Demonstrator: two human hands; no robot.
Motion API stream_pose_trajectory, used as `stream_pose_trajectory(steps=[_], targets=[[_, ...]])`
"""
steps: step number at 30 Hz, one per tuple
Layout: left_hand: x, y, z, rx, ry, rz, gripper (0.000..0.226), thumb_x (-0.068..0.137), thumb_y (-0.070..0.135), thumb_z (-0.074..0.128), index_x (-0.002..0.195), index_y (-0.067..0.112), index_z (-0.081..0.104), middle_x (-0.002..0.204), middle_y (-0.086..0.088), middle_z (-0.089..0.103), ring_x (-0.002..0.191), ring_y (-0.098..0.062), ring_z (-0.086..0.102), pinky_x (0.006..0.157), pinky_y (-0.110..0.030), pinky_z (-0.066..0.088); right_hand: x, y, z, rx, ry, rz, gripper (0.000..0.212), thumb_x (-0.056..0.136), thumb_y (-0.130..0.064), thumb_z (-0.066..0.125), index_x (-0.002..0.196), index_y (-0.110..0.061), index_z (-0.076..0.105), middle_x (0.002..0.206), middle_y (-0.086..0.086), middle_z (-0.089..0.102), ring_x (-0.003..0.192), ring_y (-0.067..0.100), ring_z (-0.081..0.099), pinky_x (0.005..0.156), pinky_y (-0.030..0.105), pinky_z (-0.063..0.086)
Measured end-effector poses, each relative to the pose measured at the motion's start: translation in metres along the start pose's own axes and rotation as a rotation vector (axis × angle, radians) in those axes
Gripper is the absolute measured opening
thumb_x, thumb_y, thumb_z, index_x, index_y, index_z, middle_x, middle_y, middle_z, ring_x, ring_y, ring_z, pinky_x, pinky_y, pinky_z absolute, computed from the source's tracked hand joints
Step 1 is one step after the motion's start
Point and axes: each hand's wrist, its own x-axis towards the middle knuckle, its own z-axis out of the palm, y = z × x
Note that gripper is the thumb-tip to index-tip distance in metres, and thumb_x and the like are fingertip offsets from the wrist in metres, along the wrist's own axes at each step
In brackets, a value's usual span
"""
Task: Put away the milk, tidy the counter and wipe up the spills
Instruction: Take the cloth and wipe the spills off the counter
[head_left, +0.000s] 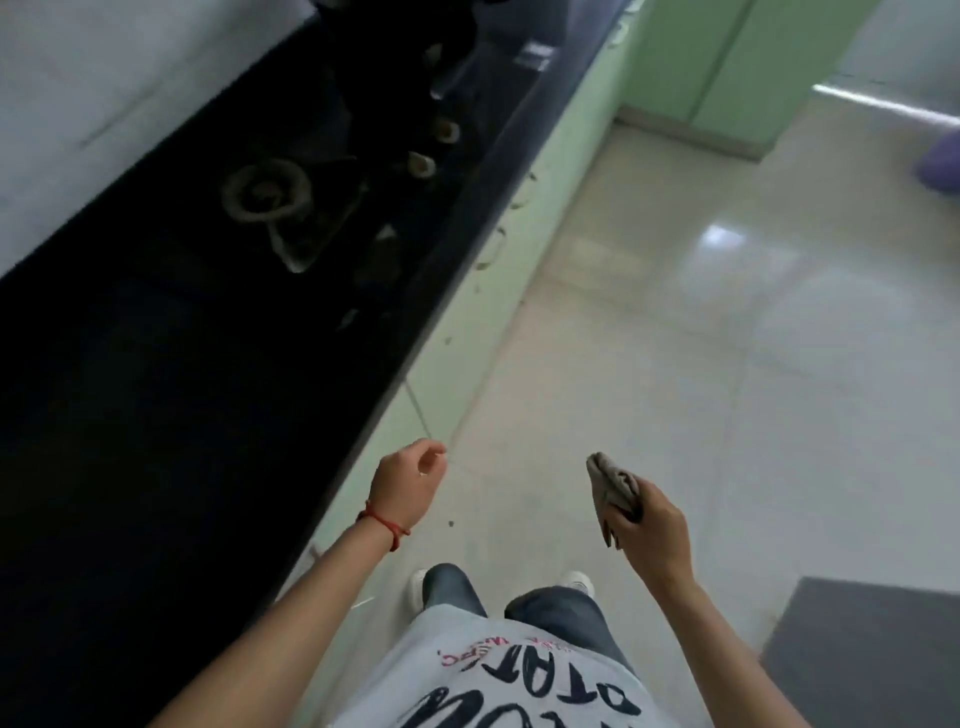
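Note:
My right hand (653, 525) grips a folded grey-brown cloth (610, 486), held over the floor in front of my body. My left hand (408, 478) hangs empty beside the counter's front edge, fingers loosely curled, a red string on the wrist. The black counter (156, 389) runs along the left, dark and blurred. No milk container is visible in this view.
A gas stove with a burner (265, 193) and knobs (422, 165) sits on the counter further back. Pale green cabinet fronts (524, 208) run below it and at the far end. Glossy tiled floor (701, 338) lies to the right, a dark mat (862, 644) at lower right.

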Motion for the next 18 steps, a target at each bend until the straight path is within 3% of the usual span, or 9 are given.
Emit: stream_pose_trajectory(steps=[3,7,18], targets=[[0.009,0.032,0.054,-0.048,-0.151,-0.082,0.018,0.087,0.013,0.056,0.097,0.003,0.067,0.081,-0.009,0.067,0.077,-0.021,0.062,0.079,-0.027,0.048,-0.005,0.059,-0.036,0.023,0.031,0.165,0.02,0.079,-0.019,0.064,0.097,-0.011,0.063,0.082,0.004,0.066,0.071,0.024,0.06,0.063,0.03,0.044],[0.014,0.067,0.126,-0.138,-0.285,-0.23,0.016,0.091,0.013,0.05,0.078,0.011,0.06,0.07,-0.001,0.06,0.062,-0.013,0.057,0.06,-0.027,0.042,-0.01,0.13,-0.081,0.004,0.055,0.338,0.021,0.082,-0.021,0.062,0.099,-0.01,0.062,0.084,0.006,0.065,0.073,0.022,0.054,0.065,0.029,0.04],[0.064,0.111,0.214,-0.091,-0.3,-0.453,0.019,0.09,0.012,0.049,0.072,0.011,0.055,0.069,-0.006,0.058,0.061,-0.018,0.054,0.059,-0.024,0.038,0.047,0.215,-0.163,0.041,0.092,0.557,0.019,0.083,-0.021,0.059,0.098,-0.009,0.06,0.086,0.008,0.062,0.076,0.023,0.051,0.064,0.028,0.035]])
